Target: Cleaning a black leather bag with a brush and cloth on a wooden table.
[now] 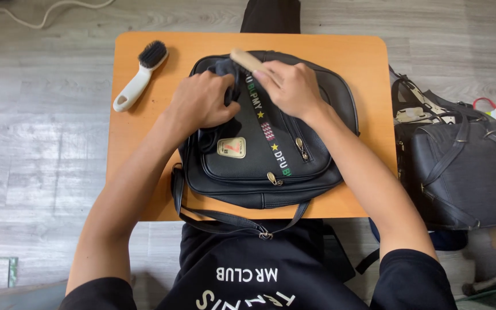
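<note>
Small orange table on grey wood-plank floor, black backpack lying centred on it, left hand pressing the backpack, right hand gripping wooden-handled brush, white-handled brush at table's left, dark bag beside.

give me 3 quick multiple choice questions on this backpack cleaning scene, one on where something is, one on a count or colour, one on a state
1. Where does the white-handled brush lie?
A. on the orange table, left of the black backpack
B. on the floor
C. inside the backpack

2. How many brushes are in view?
A. one
B. two
C. four

3. What is the right hand doing?
A. resting flat and empty on the table
B. gripping a wooden-handled brush over the backpack
C. pulling a zip

Answers:
1 A, the brush sits on the table's far left corner, apart from the bag.
2 B, one lies on the table and one is in the right hand.
3 B, the fingers close round the pale wooden handle, while the left hand presses on the bag's top.
</note>
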